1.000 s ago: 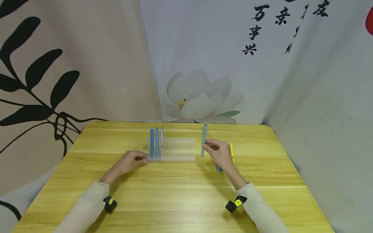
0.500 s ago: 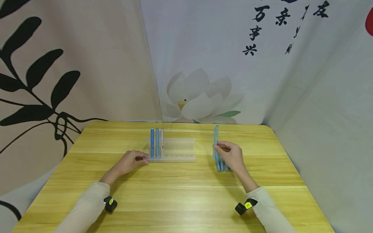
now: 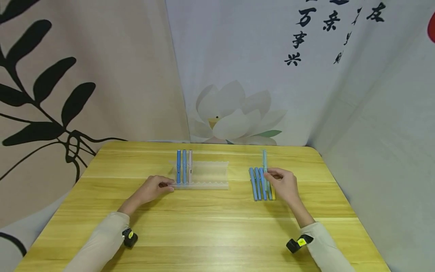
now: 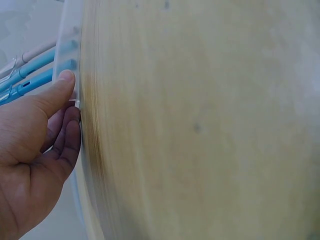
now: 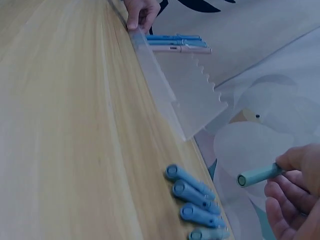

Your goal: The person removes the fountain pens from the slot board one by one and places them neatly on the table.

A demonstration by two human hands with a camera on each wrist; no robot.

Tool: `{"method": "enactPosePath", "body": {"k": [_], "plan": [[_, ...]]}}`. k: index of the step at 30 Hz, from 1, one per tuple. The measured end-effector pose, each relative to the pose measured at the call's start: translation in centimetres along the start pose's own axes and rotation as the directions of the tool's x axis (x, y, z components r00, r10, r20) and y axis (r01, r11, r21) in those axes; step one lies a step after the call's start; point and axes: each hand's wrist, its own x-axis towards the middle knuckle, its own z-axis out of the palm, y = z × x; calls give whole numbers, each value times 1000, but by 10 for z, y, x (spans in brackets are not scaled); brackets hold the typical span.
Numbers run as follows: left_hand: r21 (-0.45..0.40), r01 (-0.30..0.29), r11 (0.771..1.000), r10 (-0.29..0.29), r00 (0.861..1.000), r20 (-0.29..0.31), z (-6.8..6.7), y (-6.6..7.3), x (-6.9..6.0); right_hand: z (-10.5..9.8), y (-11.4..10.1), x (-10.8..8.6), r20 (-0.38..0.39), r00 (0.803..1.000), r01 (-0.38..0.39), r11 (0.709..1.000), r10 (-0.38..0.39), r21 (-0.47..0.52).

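My left hand (image 3: 158, 186) pinches the near left corner of a clear plastic pen rack (image 3: 210, 186), thumb on top in the left wrist view. Two blue pens (image 3: 178, 166) and a pale pink pen (image 3: 190, 166) stand side by side in the rack's left part. Between thumb and fingers, my right hand (image 3: 283, 185) holds a pale green pen (image 5: 260, 175), roughly upright in the head view. It is over a row of pens lying on the table: several blue pens (image 3: 253, 185), another green pen (image 5: 207, 234) and a yellow pen (image 3: 273, 193), partly hidden by the hand.
The wooden table (image 3: 210, 234) reaches back to a curtain (image 3: 238, 68) printed with a lotus and dark characters. A black camera is strapped to each wrist. Bare tabletop lies between the rack and the pen row.
My right hand has moved right with the green pen, from beside the rack to over the lying pens, whose blue ones are now uncovered. The left hand keeps its place on the rack.
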Motion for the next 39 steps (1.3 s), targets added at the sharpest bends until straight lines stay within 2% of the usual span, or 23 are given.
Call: {"method": "enactPosePath", "body": {"k": [7, 24, 39], "plan": [[-5, 11, 1000, -11, 1000, 2, 0, 0, 0, -11, 16, -2, -16, 1000, -23, 999, 22, -26], [0, 19, 1000, -19, 1000, -1, 1, 0, 1, -26, 42, -6, -11, 986, -165, 982, 165, -88], [5, 19, 1000, -19, 1000, 0, 0, 2, 0, -28, 61, -3, -7, 981, -190, 969, 192, -155]]}}
